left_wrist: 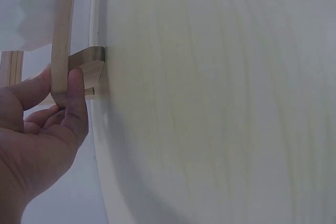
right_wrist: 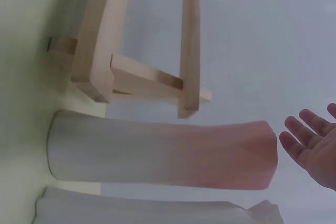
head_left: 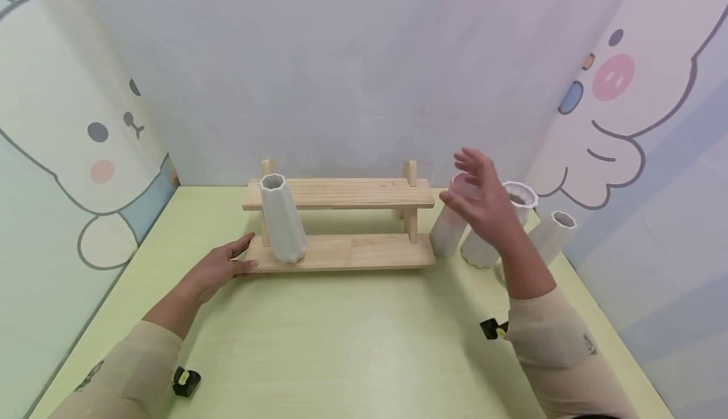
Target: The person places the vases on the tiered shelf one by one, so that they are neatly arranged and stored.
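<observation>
A two-tier wooden shelf (head_left: pixel 341 253) stands towards the back of the table. My left hand (head_left: pixel 218 270) pinches the left end of its lower board, and in the left wrist view the thumb and fingers (left_wrist: pixel 77 95) lie on either side of the wood. On that board's left part a white ribbed vase (head_left: pixel 282 220) stands upright. My right hand (head_left: pixel 480 201) is raised with spread fingers near the top of a vase fading from white to pink (right_wrist: pixel 173 150). In the right wrist view those fingertips (right_wrist: pixel 286 140) are just beyond its rim, holding nothing.
Right of the shelf, a white vase with a wavy flared rim (head_left: pixel 520 194) and a white narrow-necked vase (head_left: pixel 554 236) stand close together, partly behind my right arm. Printed walls border the pale green table (head_left: pixel 341 343) at the back and both sides.
</observation>
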{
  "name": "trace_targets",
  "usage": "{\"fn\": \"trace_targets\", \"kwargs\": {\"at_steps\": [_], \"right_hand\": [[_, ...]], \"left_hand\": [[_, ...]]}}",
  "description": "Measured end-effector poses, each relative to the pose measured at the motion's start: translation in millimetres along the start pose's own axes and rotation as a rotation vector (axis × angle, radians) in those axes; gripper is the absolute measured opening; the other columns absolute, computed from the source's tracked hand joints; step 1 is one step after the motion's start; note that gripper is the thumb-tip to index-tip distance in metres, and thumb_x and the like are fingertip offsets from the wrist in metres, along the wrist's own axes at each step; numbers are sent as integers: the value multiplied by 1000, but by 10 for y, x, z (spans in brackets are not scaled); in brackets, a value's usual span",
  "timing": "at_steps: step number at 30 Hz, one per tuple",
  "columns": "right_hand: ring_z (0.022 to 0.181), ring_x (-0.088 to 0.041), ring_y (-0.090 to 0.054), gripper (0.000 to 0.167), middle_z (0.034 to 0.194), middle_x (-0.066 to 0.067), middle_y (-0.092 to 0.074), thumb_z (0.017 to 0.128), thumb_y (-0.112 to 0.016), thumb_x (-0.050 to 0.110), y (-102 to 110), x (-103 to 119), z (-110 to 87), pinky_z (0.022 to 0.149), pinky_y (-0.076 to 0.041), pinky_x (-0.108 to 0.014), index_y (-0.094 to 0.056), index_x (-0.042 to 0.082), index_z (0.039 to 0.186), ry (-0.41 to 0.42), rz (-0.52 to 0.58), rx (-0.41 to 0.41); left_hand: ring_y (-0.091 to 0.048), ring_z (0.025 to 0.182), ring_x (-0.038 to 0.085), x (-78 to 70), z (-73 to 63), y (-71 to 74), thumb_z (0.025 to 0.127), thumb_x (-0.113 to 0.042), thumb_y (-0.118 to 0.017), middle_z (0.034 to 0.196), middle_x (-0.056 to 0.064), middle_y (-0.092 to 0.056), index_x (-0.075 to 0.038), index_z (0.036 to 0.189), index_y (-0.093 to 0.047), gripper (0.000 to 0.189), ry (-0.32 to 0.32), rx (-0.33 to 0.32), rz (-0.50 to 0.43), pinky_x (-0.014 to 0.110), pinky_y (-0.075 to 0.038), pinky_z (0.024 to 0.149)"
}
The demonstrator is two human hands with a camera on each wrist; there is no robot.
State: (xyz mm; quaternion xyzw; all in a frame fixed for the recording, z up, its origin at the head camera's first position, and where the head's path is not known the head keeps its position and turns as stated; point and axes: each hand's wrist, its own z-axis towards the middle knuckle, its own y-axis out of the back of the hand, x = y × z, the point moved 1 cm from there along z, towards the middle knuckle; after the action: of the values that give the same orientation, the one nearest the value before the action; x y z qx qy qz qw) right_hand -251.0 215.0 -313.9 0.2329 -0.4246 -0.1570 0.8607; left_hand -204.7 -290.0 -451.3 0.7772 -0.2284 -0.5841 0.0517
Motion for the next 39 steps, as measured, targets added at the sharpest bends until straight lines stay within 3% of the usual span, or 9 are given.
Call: {"fn": "trace_targets", "kwargs": {"at_steps": [3,7,14,18,23,29,39], "right_hand": [[137,-35,-41,83,153,-13,-42,88,-78,24,131,-38,51,107,-36,-59,-30,16,155,-26,-84,8],[140,-37,-36,90,156,-14,-37,86,-80,31,218,-114,116,110,-32,-59,-28,11,157,-57,-181,56],[141,-37,-33,98,157,-17,-34,85,-78,47,162,-257,199,111,-28,-62,-23,14,159,-172,-262,164],[141,-39,-32,100,155,-21,-36,85,-76,53,117,-319,224,111,-29,-62,-24,9,158,-191,-321,175],[139,-42,-34,103,153,-23,-37,84,-74,58,81,-355,230,110,-30,-61,-24,7,158,-228,-369,148],[136,-40,-40,101,154,-19,-38,84,-74,58,22,-351,207,110,-33,-57,-28,5,156,-261,-342,81],[129,-36,-45,77,140,-19,-50,88,-77,38,-101,-401,69,109,-35,-54,-43,0,145,-224,-270,-71]], "left_hand": [[-40,136,38,-1,-1,-7,99,-21,-65,163,25,-4,-10,161,-8,85,-2,7,-4,53,-36,110],[-32,141,42,-16,-6,-1,100,-19,-64,163,25,-3,-11,161,-7,84,5,5,0,55,-33,111],[-18,146,44,-1,8,7,99,-20,-65,164,23,-2,-9,161,-7,86,6,9,-8,56,-29,113],[-14,147,43,0,18,-9,98,-20,-66,164,22,-2,-9,161,-7,86,-1,9,-18,55,-29,113],[-15,147,42,2,18,-5,98,-20,-66,165,21,-2,-10,161,-8,86,9,6,-17,54,-31,113],[-10,148,43,2,22,6,98,-20,-66,165,21,-2,-10,161,-8,87,11,1,-11,55,-28,114],[-16,147,42,2,26,-2,97,-22,-67,165,20,-2,-13,161,-8,87,22,1,-14,56,-26,114]]}}
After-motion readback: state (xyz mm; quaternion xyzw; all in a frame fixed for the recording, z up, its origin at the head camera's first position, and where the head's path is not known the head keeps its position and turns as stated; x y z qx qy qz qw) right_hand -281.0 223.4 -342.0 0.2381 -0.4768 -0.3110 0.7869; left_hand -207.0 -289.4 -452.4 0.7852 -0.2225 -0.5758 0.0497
